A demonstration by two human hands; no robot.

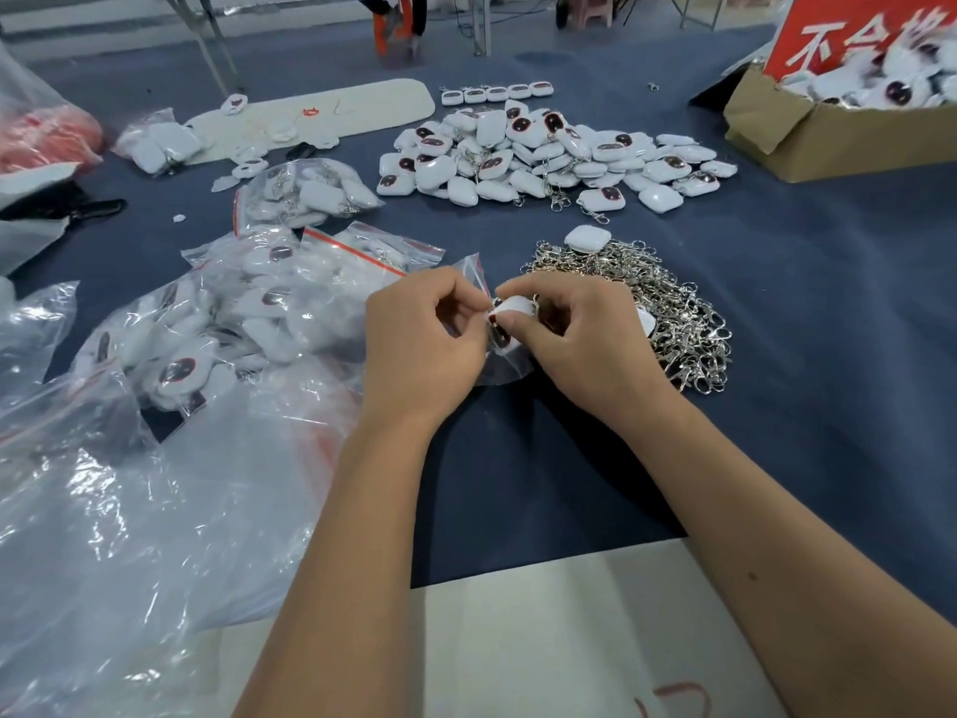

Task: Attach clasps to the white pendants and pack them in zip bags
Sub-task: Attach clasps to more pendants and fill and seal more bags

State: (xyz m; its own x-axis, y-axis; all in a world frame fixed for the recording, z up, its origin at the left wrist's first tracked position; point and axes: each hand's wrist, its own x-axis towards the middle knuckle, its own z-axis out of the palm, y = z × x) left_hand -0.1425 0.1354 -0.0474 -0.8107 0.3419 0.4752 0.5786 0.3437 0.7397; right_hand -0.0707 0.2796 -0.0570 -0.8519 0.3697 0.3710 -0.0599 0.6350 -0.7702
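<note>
Both hands meet mid-bench, left hand (422,336) pinching the mouth of a small zip bag (484,323), right hand (575,334) gripping a white pendant (515,305), seemingly half-inserted, so packing is underway: next, push it home and seal.

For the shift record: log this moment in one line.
step: bagging | left hand: holds zip bag | right hand: pinches white pendant at bag mouth

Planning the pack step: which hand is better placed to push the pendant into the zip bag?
Right. The right hand already pinches the white pendant at the bag's mouth, while the left hand holds the zip bag open.
</note>
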